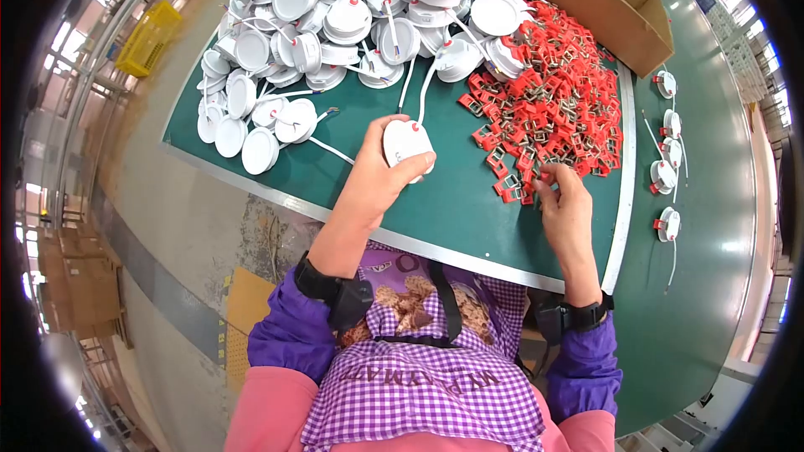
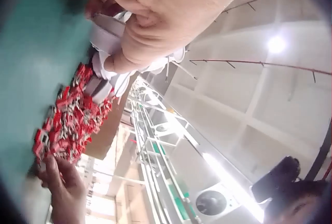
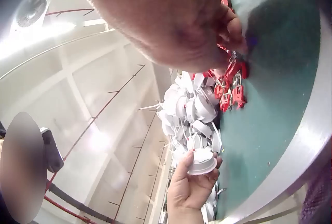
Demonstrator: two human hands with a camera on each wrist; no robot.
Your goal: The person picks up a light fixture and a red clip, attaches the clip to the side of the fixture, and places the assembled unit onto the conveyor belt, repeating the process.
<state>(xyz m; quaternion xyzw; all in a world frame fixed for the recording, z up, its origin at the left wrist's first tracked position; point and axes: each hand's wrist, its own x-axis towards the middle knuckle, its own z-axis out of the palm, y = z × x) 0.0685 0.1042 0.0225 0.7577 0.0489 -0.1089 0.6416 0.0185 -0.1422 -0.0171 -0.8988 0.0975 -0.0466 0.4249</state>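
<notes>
My left hand [image 1: 378,169] grips a round white downlight [image 1: 405,147] near the table's front edge, thumb across its flat face and fingers round its rim. A white cable runs up from the red spot on the light toward the heap. In the right wrist view the same downlight [image 3: 202,163] shows its rim between thumb and fingers. My right hand [image 1: 567,211] is at the near edge of a pile of red clips [image 1: 553,92] with metal parts, fingers bent and fingertips among the clips. I cannot tell whether a clip is between those fingertips.
A large heap of white downlights [image 1: 347,21] with loose cables covers the back left of the green table [image 1: 452,218]. Behind the clips stands a cardboard box [image 1: 620,25]. Several downlights with red clips lie on the green surface [image 1: 712,301] at right, beyond a metal edge strip [image 1: 622,201].
</notes>
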